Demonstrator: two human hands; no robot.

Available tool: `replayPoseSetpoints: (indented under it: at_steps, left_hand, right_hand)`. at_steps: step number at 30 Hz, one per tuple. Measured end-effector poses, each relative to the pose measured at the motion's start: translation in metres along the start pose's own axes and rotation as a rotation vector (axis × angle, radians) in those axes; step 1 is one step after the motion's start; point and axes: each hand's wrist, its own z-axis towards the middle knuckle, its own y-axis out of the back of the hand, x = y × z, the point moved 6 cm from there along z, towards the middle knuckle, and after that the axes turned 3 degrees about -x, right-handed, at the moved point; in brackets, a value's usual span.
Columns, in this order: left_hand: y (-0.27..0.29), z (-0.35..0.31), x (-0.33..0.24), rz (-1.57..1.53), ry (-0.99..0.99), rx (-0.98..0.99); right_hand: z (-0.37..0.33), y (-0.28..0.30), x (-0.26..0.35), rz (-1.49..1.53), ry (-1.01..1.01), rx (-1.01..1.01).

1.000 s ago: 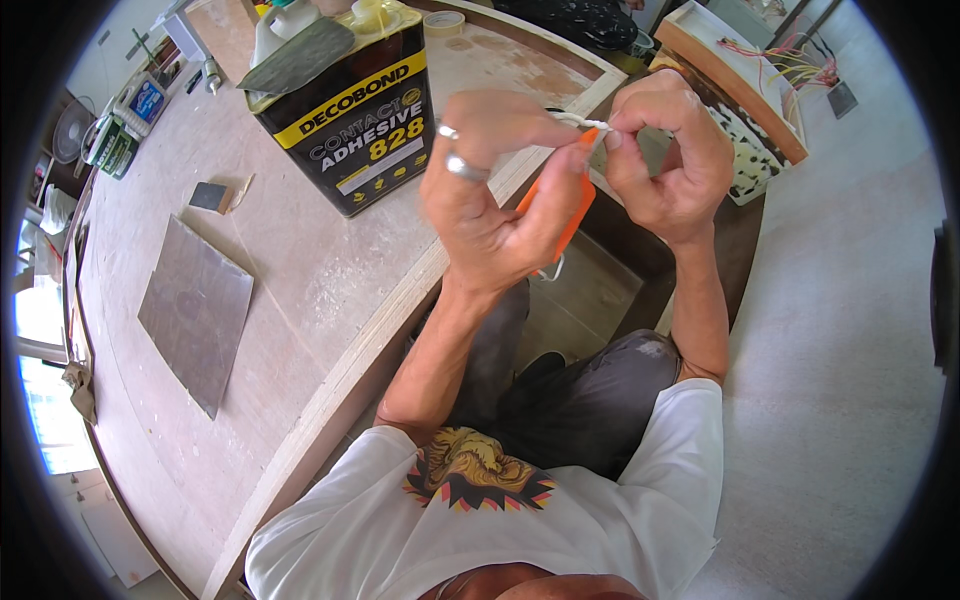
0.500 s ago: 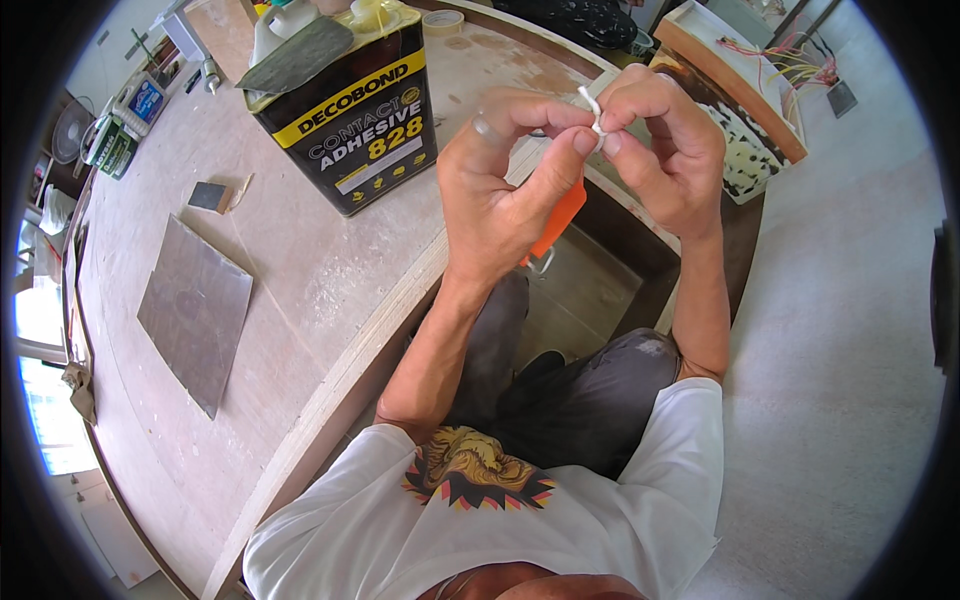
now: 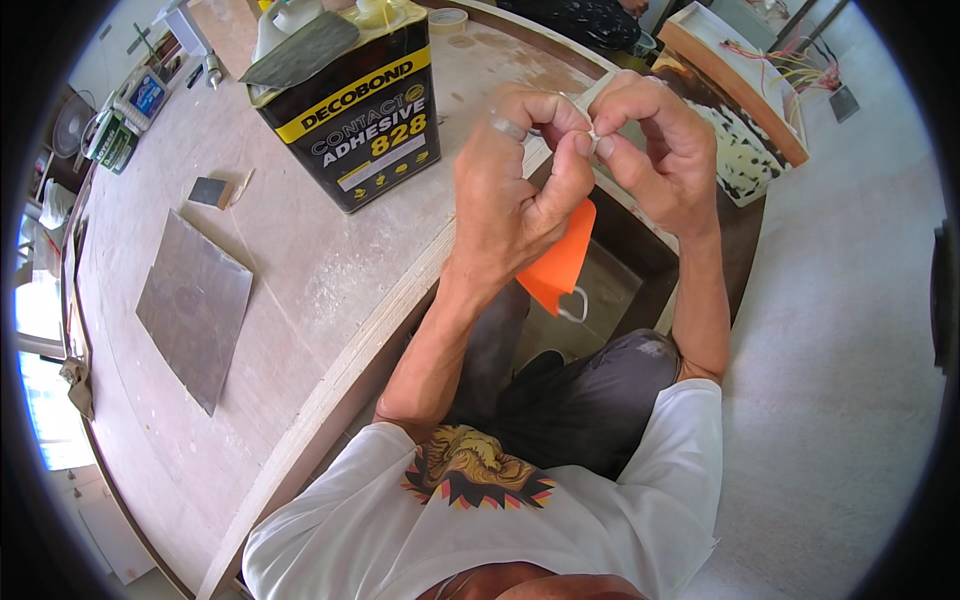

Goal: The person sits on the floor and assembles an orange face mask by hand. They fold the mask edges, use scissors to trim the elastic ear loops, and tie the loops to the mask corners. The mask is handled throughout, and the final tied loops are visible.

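Note:
Between both hands, above the edge of the workbench, a thin white cord [image 3: 594, 134] is pinched at the fingertips. My left hand [image 3: 508, 195] is closed on it with thumb and forefinger, and my right hand [image 3: 664, 155] grips it the same way from the other side. Below the left hand hangs an orange face mask [image 3: 560, 263], partly hidden by that hand. A white ear loop [image 3: 574, 306] dangles from its lower corner. The fingers cover most of the cord, so whether it is knotted cannot be made out.
Left of my hands, a black and yellow adhesive can [image 3: 350, 130] stands on the pale workbench [image 3: 330, 290]. A grey diamond-shaped sheet [image 3: 195, 305] and a small dark block [image 3: 210, 192] lie nearby. A tape roll [image 3: 447, 20] sits behind the can. Wires [image 3: 800, 70] spill at the far right.
The white cord's upright end no longer shows, and the fingertips are drawn closer around it. My left hand has shifted slightly right; more of the orange mask and its loop hangs in view.

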Motion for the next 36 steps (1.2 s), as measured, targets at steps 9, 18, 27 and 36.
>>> replayPoseSetpoints:
  at_steps: [9,18,27,36]
  left_hand:
    - [-0.001,-0.006,0.006,-0.216,0.341,0.01]
    - [0.003,-0.003,0.004,-0.115,0.255,-0.047]
    - [0.002,-0.002,0.003,-0.086,0.188,-0.049]
    - [0.004,-0.001,0.003,-0.02,0.249,0.013]
  right_hand:
    - [0.0,0.003,0.014,-0.183,0.055,0.038]
    - [0.003,-0.007,0.045,-0.678,0.289,-0.056]
    - [0.002,-0.011,0.042,-0.854,0.381,-0.13]
    - [0.0,-0.008,0.021,-0.397,0.065,-0.064]
